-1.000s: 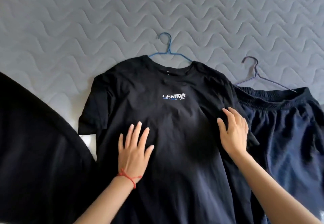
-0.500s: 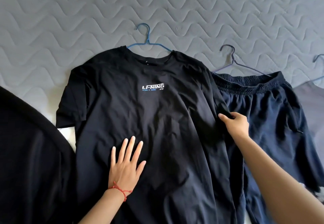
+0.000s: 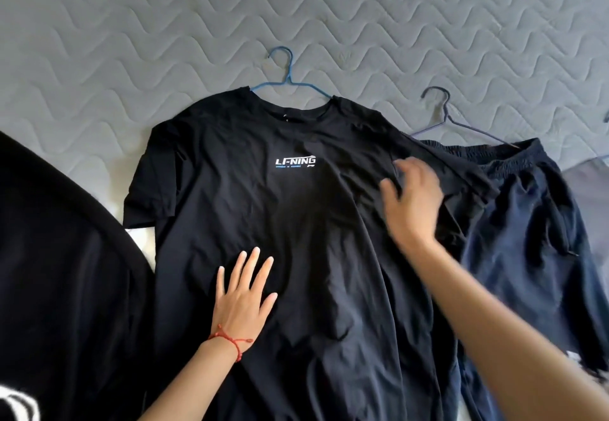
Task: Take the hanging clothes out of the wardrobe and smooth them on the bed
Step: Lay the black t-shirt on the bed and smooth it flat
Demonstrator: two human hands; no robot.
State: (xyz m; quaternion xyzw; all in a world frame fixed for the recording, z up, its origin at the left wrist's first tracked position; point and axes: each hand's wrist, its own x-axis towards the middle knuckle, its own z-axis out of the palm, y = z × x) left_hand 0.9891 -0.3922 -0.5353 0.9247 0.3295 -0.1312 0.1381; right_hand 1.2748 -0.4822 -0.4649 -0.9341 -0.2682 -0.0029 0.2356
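Note:
A black T-shirt (image 3: pixel 296 223) with a white chest logo lies face up on the grey quilted bed (image 3: pixel 131 41), still on its blue hanger (image 3: pixel 286 74). My left hand (image 3: pixel 245 295), a red string at its wrist, presses flat on the shirt's lower front with straight, spread fingers. My right hand (image 3: pixel 412 203) is blurred over the shirt's right chest, near the armpit, fingers loosely spread and holding nothing that I can make out. The shirt's right sleeve lies spread out over the waistband of the shorts.
Dark navy shorts (image 3: pixel 534 239) on a dark hanger (image 3: pixel 445 107) lie right of the shirt, partly under its edge. A large black garment (image 3: pixel 59 272) covers the left foreground. A grey garment (image 3: pixel 590 183) shows at the far right edge.
My right hand left the shirt's right edge, where it had gripped near the sleeve, and moved up-left onto the chest. The right sleeve now lies spread outward. My left hand stayed flat.

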